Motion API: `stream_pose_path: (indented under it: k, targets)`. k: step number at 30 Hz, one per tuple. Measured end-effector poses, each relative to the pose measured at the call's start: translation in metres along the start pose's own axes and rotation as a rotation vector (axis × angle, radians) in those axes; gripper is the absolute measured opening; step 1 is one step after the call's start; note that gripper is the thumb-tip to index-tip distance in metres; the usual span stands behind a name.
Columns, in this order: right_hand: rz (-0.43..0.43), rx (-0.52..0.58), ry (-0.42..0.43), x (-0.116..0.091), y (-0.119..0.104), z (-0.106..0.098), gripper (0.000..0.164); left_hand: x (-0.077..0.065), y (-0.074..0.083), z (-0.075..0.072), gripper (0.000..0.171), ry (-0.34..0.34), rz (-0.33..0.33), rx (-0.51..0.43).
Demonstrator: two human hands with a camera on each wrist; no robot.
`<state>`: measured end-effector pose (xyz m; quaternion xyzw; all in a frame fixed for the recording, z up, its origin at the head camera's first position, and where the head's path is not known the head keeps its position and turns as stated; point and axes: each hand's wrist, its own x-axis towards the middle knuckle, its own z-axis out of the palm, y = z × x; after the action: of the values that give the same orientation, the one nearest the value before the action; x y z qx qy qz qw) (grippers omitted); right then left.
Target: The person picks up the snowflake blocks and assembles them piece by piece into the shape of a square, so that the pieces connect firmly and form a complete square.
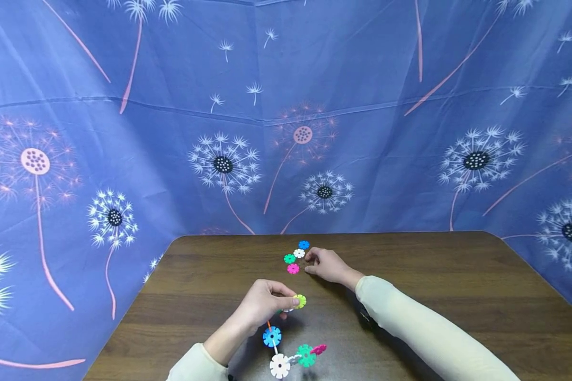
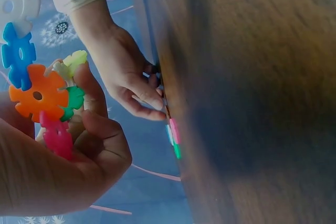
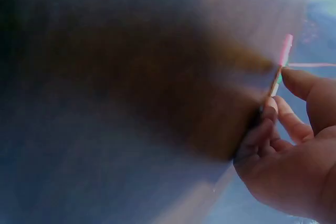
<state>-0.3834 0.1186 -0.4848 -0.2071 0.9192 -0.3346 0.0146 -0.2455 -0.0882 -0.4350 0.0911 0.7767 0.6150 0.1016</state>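
Note:
My left hand [image 1: 262,304] pinches a chain of interlocking notched plastic discs near its yellow disc [image 1: 300,301]. From there the chain hangs through an orange disc [image 2: 39,93], a blue disc [image 1: 272,336] and a white disc [image 1: 279,365] to a green disc [image 1: 306,356] and a pink one [image 1: 319,349]. Farther back, my right hand [image 1: 331,265] is low at the tabletop, thumb and fingers apart. Its fingertips are just right of a loose white disc [image 1: 298,253] and a loose pink disc [image 1: 293,269]. No disc shows between them.
Beside those loose discs lie a green disc [image 1: 289,259] and a blue disc [image 1: 304,244], near the far edge of the brown wooden table [image 1: 434,286]. Behind the table hangs a blue cloth [image 1: 386,132] with dandelion prints, continuing along both sides.

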Motion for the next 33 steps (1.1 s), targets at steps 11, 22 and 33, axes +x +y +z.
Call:
stream_pose_path:
  k: [11, 22, 33]
  targets:
    - [-0.006, -0.122, 0.038, 0.001, -0.007, 0.004, 0.026, -0.001, 0.003, 0.001, 0.013, -0.017, 0.006, -0.012]
    - [0.023, 0.103, -0.039, -0.012, 0.002, -0.01, 0.022, -0.003, 0.002, 0.001, 0.013, -0.014, 0.004, -0.01]
    - [0.132, 0.784, -0.289, -0.057, 0.017, -0.016, 0.018, -0.001, 0.002, 0.002, 0.013, -0.023, 0.001, -0.019]
